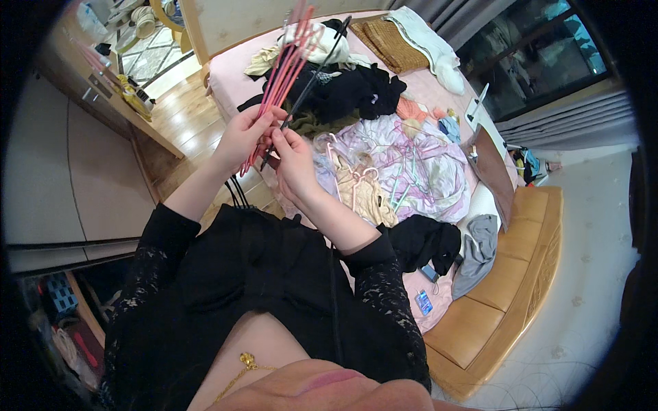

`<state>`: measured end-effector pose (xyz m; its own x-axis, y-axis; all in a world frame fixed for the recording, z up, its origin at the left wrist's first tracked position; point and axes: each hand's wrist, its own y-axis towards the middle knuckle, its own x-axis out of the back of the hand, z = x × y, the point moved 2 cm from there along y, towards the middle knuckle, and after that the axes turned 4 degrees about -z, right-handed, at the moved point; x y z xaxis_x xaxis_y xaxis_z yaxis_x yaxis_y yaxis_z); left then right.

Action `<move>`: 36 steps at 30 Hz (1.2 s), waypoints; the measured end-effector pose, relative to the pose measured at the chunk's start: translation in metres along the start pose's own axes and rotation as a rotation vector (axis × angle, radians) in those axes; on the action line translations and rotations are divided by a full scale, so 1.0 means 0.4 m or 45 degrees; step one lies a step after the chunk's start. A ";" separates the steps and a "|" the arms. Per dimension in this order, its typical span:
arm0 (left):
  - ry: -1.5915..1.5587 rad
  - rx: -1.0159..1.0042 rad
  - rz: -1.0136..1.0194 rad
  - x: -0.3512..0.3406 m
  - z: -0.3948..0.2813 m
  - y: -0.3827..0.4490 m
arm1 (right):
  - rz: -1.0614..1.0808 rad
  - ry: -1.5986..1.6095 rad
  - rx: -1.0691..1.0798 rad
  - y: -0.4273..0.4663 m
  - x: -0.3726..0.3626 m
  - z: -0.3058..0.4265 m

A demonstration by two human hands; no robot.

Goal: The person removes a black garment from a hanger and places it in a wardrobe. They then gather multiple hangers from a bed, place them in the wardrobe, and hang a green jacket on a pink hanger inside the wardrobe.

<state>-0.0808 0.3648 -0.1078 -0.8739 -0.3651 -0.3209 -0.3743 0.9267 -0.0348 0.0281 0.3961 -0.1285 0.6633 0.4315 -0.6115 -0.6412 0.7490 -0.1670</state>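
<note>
A bundle of pink and red clothes hangers (288,67) is gripped in my left hand (249,133), held up over the near left edge of the bed. My right hand (295,159) pinches a black hanger (313,82) beside the bundle, and the fingers of both hands meet. Behind them lies a heap of black clothes (354,92) on the bed. More pink hangers (365,177) and mint-green hangers (406,177) rest on a beige garment (354,195) and a pale floral cloth (442,174), to the right of my hands.
The pink-sheeted bed (231,74) has a tan leather headboard (493,308) at the right. On it lie a folded brown mat (390,43), a grey garment (478,251), another black garment (426,241) and a lit phone (424,302). An ajar wooden door (123,97) and wardrobe (92,169) stand at the left.
</note>
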 end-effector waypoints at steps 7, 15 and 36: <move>0.027 0.160 -0.050 -0.035 0.117 0.090 | 0.015 -0.960 0.410 0.097 0.154 0.044; 0.010 0.465 -0.199 -0.103 0.277 0.214 | 0.212 -0.712 0.002 0.203 0.361 0.041; -0.188 0.419 -0.484 -0.064 0.259 0.230 | -0.967 -2.327 -0.364 0.617 1.753 0.180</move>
<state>-0.0608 0.4686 -0.2011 -0.6333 -0.6869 -0.3565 -0.5188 0.7187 -0.4629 0.3628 0.9199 -0.5429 0.1967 0.1696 0.9657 -0.0003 0.9849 -0.1729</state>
